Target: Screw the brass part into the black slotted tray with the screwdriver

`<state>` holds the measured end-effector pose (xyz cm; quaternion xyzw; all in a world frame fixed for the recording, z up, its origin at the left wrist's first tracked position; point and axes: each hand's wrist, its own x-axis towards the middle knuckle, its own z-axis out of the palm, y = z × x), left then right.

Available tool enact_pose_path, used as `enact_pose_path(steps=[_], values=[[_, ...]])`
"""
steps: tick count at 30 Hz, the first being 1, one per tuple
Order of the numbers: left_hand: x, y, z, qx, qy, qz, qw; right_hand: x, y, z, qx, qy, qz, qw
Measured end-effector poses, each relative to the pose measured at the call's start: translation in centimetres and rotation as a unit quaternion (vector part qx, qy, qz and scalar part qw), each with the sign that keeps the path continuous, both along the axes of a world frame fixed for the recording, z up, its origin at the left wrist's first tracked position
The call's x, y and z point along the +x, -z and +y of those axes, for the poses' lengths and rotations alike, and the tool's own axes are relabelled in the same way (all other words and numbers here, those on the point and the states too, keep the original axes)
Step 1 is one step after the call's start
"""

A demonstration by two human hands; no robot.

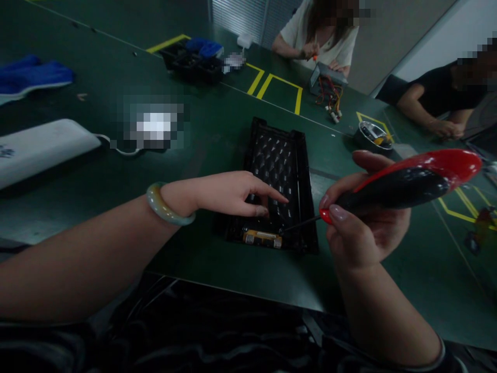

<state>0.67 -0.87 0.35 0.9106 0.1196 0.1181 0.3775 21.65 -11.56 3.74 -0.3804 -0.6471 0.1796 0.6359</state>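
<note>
A black plastic panel (274, 155) with a mesh-like patterned middle lies on the green table in front of me. At its near end sits a small tan circuit board (263, 237) with connectors. My left hand (236, 194) reaches over the panel, its index finger stretched out and its thumb apart, holding nothing. In my right hand (361, 223) is a red and black screwdriver (404, 184), tilted with its handle up to the right. The dark shaft points down left, and its tip is at the right end of the circuit board. Whether the tip touches a screw I cannot tell.
Left are a white elongated case (42, 147) with a cord and a blue glove (34, 77). Farther back stands a black divided tray (194, 65). Two people sit across the table, one behind a metal box with wires (328, 80). A metal bowl (373, 137) holds small parts.
</note>
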Motion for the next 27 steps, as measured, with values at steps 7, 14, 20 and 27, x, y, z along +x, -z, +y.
enact_pose_path(steps=[7, 14, 20, 27], values=[[0.0, -0.2, -0.1, 0.013, -0.008, 0.003, 1.0, 0.1, 0.6, 0.3, 0.004, -0.021, -0.004, 1.0], [-0.1, -0.2, -0.2, 0.013, -0.001, -0.011, 1.0, -0.2, 1.0, 0.3, 0.005, -0.06, 0.006, 0.998], [0.2, -0.7, -1.1, 0.001, 0.04, -0.06, 0.997, -0.1, 0.5, 0.6, -0.006, -0.061, -0.027, 0.998], [0.6, -0.9, -1.8, 0.031, 0.07, -0.063, 0.995, 0.3, 1.0, 1.1, 0.021, -0.022, -0.055, 0.998]])
